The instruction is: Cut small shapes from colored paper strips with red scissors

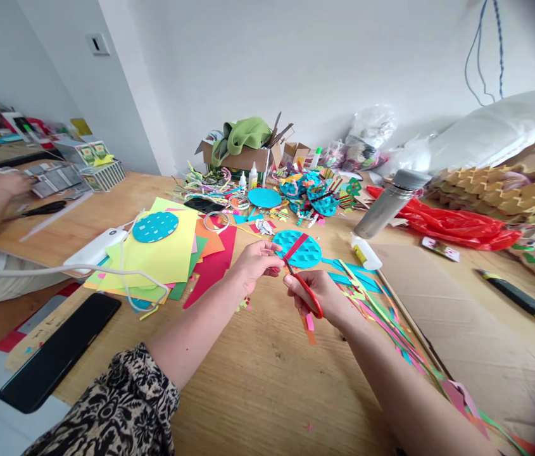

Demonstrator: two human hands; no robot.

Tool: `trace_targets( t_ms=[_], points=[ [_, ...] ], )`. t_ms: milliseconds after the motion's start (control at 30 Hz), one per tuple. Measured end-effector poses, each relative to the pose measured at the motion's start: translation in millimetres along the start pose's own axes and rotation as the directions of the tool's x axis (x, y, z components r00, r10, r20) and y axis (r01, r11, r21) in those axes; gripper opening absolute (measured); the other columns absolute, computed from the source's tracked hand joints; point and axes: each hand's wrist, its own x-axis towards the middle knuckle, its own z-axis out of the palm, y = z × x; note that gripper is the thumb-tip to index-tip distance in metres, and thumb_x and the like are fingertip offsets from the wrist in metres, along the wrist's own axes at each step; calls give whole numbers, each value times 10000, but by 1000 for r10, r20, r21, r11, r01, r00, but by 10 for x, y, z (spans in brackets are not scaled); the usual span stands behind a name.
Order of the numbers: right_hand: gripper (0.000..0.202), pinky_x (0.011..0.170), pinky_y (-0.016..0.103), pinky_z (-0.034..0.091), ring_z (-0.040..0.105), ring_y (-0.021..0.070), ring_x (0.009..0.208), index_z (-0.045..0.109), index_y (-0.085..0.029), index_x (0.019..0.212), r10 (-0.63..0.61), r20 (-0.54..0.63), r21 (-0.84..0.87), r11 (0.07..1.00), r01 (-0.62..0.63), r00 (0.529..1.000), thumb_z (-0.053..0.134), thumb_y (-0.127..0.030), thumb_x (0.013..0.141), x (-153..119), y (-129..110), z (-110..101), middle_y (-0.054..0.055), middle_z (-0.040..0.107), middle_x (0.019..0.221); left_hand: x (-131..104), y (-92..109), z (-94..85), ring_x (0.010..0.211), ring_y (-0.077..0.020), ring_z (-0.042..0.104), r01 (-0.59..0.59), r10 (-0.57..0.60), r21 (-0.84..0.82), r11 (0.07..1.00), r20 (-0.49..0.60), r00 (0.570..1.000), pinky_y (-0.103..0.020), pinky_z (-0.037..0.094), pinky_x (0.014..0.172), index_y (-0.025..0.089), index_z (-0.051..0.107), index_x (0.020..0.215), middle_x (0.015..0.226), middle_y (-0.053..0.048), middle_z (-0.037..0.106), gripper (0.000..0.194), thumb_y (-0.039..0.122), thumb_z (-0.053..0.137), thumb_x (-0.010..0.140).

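My right hand is closed round the red handles of a pair of scissors, their blades pointing up and left. Between the blade tips and a blue dotted disc runs a dark red paper strip. The fingers of my left hand pinch together at the strip's lower end, right by the blades. The exact grip is partly hidden. Below my right hand lie orange and pink paper strips, and tiny paper bits are scattered under my left wrist.
Coloured paper sheets and a black phone lie left. A glue bottle, a tilted grey flask, loose strips, cardboard and a utility knife lie right. Another person's hands are far left.
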Motion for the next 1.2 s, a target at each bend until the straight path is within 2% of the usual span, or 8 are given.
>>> trace_targets(
  t_ms=[767, 1200],
  points=[
    [499, 318, 182, 388, 528, 108, 350, 549, -148, 611, 10, 18, -8, 1000, -10, 1000, 606, -631, 721, 8, 21, -10, 2, 549, 442, -4, 15, -15, 508, -77, 527, 1, -2, 12, 1000, 42, 999, -244, 454, 561, 124, 563, 928, 636, 11, 605, 340, 17, 632, 612],
    [470, 328, 178, 382, 540, 110, 355, 537, -153, 612, 13, 19, -8, 1000, -13, 1000, 628, -603, 716, -2, 8, -15, -7, 551, 440, -17, 29, -7, 502, -78, 531, 6, -6, -2, 1000, 24, 1000, -245, 453, 566, 129, 551, 909, 603, 24, 591, 321, 10, 612, 617]
  ],
)
